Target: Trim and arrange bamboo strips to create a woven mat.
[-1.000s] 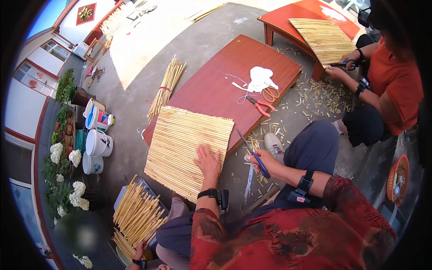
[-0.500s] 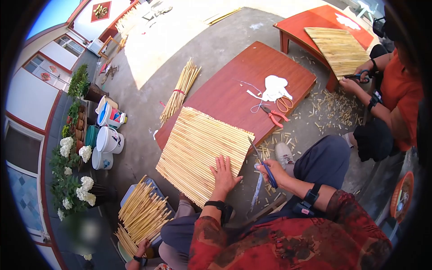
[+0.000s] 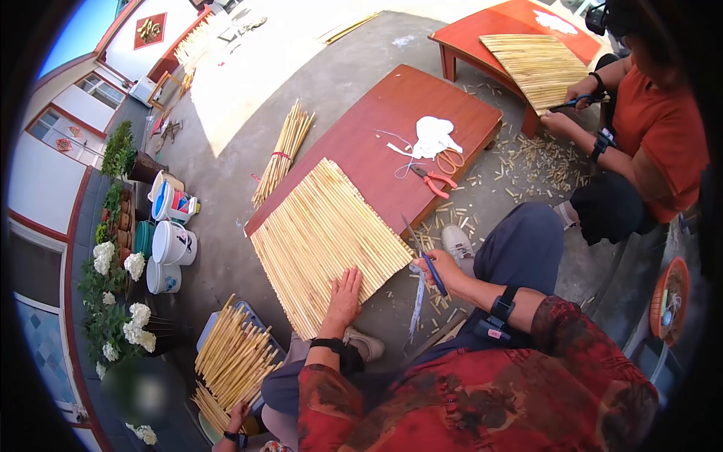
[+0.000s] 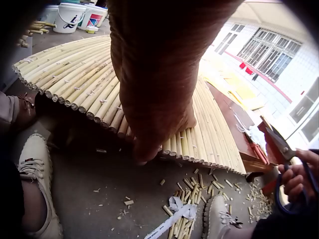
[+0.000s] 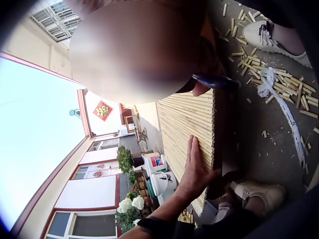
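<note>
A square mat of tied reed stalks (image 3: 324, 233) lies over the near-left end of the red table (image 3: 422, 98), its near edge overhanging. My left hand (image 3: 345, 298) rests flat on the mat near that edge, fingers extended. Off the mat's right corner, my right hand (image 3: 443, 271) grips blue-handled scissors (image 3: 431, 270), their blades pointing up and left. In the left wrist view the scissors (image 4: 283, 147) stand with blades parted, held by my right hand (image 4: 299, 181). Pliers with red handles (image 3: 434, 181) and white cloth (image 3: 434, 135) lie on the table.
Cut reed bits (image 3: 542, 162) litter the ground. A tied reed bundle (image 3: 283, 153) lies left of the table, loose stalks (image 3: 235, 354) at lower left. Buckets (image 3: 173, 242) stand further left. Another person (image 3: 655, 135) cuts a second mat (image 3: 538, 71) at upper right.
The mat has turned on the table, its far corner now pointing up and its right corner nearer the scissors. My left hand has moved with it; my right still holds the scissors.
</note>
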Action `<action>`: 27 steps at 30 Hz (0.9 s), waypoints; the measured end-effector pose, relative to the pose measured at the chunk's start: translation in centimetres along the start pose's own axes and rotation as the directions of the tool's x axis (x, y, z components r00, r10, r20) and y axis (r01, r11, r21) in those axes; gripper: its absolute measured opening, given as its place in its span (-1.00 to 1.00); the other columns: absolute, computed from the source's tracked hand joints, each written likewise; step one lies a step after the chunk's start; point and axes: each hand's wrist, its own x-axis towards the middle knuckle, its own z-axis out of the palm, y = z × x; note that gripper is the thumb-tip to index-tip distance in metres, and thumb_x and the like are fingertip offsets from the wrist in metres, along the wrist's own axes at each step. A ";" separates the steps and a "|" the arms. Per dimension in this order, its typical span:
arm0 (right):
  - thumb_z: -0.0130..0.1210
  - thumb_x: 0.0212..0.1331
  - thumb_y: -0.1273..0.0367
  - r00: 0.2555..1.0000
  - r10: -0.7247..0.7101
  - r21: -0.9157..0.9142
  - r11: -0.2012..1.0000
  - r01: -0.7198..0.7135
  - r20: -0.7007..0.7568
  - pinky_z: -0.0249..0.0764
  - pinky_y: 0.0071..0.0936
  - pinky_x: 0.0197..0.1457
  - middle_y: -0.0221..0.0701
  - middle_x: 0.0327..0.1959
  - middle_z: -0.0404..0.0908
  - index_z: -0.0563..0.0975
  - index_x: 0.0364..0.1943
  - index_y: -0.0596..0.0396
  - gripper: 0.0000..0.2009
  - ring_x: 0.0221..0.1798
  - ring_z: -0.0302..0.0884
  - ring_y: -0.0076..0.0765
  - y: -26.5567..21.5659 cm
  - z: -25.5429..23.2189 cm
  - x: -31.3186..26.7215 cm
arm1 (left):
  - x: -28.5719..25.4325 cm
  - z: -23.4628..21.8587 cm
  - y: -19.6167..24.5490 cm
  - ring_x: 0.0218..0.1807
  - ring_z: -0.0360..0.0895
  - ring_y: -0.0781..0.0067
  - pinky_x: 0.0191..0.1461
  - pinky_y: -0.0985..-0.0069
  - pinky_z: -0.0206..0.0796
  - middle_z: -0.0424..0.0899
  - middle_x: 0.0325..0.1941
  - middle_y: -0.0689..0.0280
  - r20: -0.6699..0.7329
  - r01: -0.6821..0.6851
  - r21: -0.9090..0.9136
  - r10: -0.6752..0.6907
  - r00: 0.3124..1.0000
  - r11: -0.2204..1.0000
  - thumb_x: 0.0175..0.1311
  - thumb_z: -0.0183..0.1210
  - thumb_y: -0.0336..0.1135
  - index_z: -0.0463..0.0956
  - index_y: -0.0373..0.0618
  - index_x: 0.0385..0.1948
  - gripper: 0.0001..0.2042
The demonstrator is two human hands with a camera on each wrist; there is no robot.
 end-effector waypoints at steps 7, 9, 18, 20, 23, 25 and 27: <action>0.21 -0.10 0.26 1.000 -0.006 -0.005 1.000 0.006 0.003 0.17 -0.67 -0.75 -0.47 -0.71 0.34 0.41 -0.38 0.20 -0.68 -0.74 0.26 -0.62 -0.1 -0.2 -0.5 | 0.8 -2.0 -0.9 0.32 -0.06 0.23 0.30 0.17 -0.22 0.08 0.26 0.14 -0.043 0.171 -0.881 -0.434 0.900 0.442 0.13 0.00 -0.13 0.05 -0.06 0.17 -0.44; 0.21 -0.10 0.27 0.999 0.049 0.028 0.998 -0.048 -0.007 0.17 -0.67 -0.75 -0.49 -0.73 0.31 0.39 -0.33 0.19 -0.67 -0.76 0.23 -0.62 -0.9 0.0 -1.1 | 3.0 -1.3 -2.1 0.34 -0.13 0.23 0.31 0.13 -0.31 0.01 0.28 0.10 -0.281 0.240 -0.655 -0.526 0.803 0.717 0.20 -0.10 -0.16 0.04 -0.10 0.17 -0.49; 0.20 -0.09 0.22 0.990 -0.002 -0.104 0.995 -0.013 -0.143 0.23 -0.63 -0.70 -0.49 -0.67 0.34 0.38 -0.20 0.24 -0.57 -0.72 0.24 -0.62 0.2 -0.1 -0.5 | 10.2 -0.6 1.0 0.38 -0.33 0.25 0.33 0.12 -0.62 -0.18 0.35 0.16 -0.234 0.479 -0.369 -0.578 0.782 0.797 0.21 -0.22 -0.03 -0.05 -0.16 0.21 -0.42; 0.20 -0.10 0.21 0.981 0.100 -0.067 0.991 -0.113 -0.166 0.23 -0.63 -0.70 -0.48 -0.67 0.34 0.38 -0.21 0.23 -0.56 -0.72 0.24 -0.62 1.3 -0.5 -0.2 | 9.7 0.1 1.0 0.37 -0.28 0.21 0.32 0.08 -0.54 -0.12 0.33 0.14 -0.332 0.479 -0.309 -0.565 0.755 0.822 0.21 -0.20 -0.03 -0.03 -0.16 0.21 -0.42; 0.22 -0.13 0.15 0.963 0.217 -0.039 0.973 -0.226 -0.162 0.24 -0.63 -0.71 -0.47 -0.66 0.35 0.40 -0.25 0.23 -0.54 -0.73 0.25 -0.61 2.1 -0.7 0.3 | 9.9 0.4 0.9 0.37 -0.28 0.20 0.32 0.08 -0.54 -0.12 0.33 0.13 -0.343 0.486 -0.293 -0.565 0.751 0.824 0.20 -0.20 -0.03 -0.02 -0.16 0.20 -0.42; 0.17 -0.06 0.12 0.953 0.267 -0.125 0.950 -0.285 -0.139 0.22 -0.73 -0.72 -0.53 -0.66 0.33 0.38 -0.32 0.15 -0.60 -0.71 0.23 -0.70 1.5 -0.6 -0.5 | 10.0 0.4 0.9 0.37 -0.31 0.23 0.32 0.08 -0.61 -0.15 0.34 0.14 -0.302 0.488 -0.310 -0.571 0.763 0.816 0.19 -0.20 -0.01 -0.01 -0.14 0.21 -0.41; 0.16 -0.07 0.08 0.954 0.284 -0.114 0.949 -0.294 -0.090 0.22 -0.74 -0.71 -0.54 -0.65 0.32 0.39 -0.35 0.13 -0.60 -0.71 0.23 -0.71 1.8 -1.1 -0.4 | 9.9 0.4 0.8 0.37 -0.31 0.22 0.32 0.07 -0.59 -0.14 0.34 0.13 -0.331 0.484 -0.298 -0.565 0.756 0.823 0.19 -0.20 -0.02 -0.01 -0.15 0.20 -0.41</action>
